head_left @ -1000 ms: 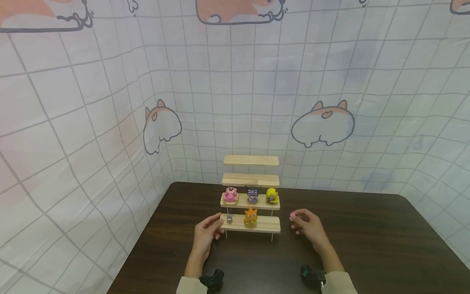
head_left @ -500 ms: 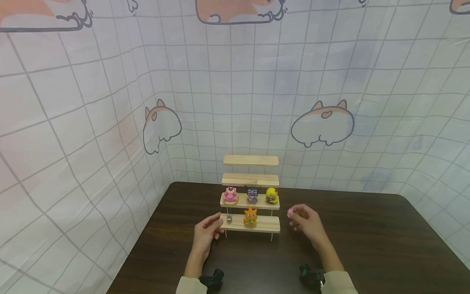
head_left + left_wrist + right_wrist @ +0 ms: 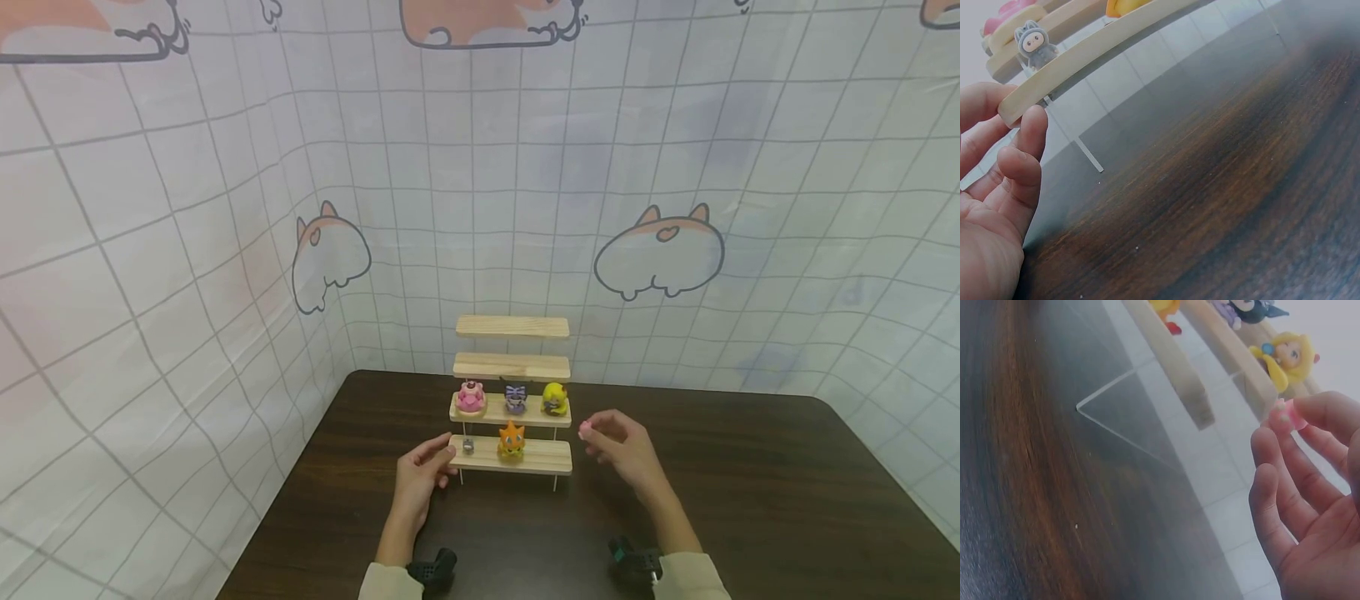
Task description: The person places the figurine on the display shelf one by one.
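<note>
My right hand [image 3: 628,450] pinches a small pink figurine [image 3: 1283,417] between thumb and fingertips, in the air just right of a tiered wooden display stand [image 3: 543,457]. The other fingers are loosely bent. My left hand [image 3: 420,479] holds the left end of the stand's lowest shelf [image 3: 1085,72] with thumb and fingers. A tiny grey hooded figurine [image 3: 1035,45] sits near that end, and an orange figurine [image 3: 512,442] stands mid-shelf. One tier up are a pink figurine [image 3: 471,399], a purple one [image 3: 516,398] and a yellow-haired one [image 3: 1288,359].
Two higher shelves, the upper [image 3: 513,327] and the lower [image 3: 512,366], rise behind. Thin clear legs [image 3: 1104,387] support the stand on a dark wooden table [image 3: 750,483]. A grid-patterned curtain [image 3: 525,167] hangs behind and at both sides.
My right hand has moved a little left and away from me with the pink figurine, coming closer to the stand's right side. The left hand has stayed at the lowest shelf.
</note>
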`<state>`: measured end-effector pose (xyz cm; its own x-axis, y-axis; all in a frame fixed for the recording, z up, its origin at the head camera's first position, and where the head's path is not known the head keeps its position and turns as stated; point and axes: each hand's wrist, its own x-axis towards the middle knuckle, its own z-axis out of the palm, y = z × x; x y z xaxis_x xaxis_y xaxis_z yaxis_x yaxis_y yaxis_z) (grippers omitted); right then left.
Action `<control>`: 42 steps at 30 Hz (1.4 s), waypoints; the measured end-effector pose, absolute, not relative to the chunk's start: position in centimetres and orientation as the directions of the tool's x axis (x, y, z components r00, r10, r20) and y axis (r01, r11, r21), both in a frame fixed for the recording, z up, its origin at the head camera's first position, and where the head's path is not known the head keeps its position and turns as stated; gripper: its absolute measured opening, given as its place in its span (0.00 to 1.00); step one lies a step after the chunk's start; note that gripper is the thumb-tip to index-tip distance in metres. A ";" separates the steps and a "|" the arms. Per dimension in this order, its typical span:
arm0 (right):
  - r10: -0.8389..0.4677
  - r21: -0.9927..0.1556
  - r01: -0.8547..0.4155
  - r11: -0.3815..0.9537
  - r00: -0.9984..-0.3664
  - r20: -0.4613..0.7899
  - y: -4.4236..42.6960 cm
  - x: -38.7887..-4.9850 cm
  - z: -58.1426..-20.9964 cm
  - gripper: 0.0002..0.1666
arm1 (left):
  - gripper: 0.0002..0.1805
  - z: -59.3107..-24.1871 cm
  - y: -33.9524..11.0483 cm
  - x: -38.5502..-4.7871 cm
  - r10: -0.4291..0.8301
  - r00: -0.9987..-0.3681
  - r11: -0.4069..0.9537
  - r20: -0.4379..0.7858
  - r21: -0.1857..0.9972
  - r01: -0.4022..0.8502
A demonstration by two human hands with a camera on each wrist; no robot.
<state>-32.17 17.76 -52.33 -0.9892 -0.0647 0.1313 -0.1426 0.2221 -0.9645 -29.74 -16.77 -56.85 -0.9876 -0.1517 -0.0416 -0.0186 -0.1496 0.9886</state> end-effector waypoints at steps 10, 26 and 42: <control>-0.120 -0.956 -0.186 0.227 -0.980 0.162 16.5 -31.9 -51.8 0.18 | 0.22 -56.8 -16.8 -29.7 -0.154 -0.987 -0.151 -0.046 0.988 -0.022; -0.172 -0.926 -0.238 0.294 -0.966 0.194 14.9 -32.1 -52.7 0.13 | 0.22 -56.8 -16.7 -29.7 -0.156 -0.987 -0.161 -0.048 0.987 -0.023; -0.211 -0.893 -0.290 0.344 -0.951 0.227 14.3 -31.9 -53.0 0.12 | 0.22 -56.8 -16.8 -29.8 -0.159 -0.986 -0.157 -0.049 0.987 -0.024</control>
<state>-31.88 14.27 -52.95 -0.9508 -0.2107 0.2272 -0.2897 0.3444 -0.8930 -29.84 -16.76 -56.82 -0.9861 -0.1586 -0.0495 -0.0242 -0.1573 0.9873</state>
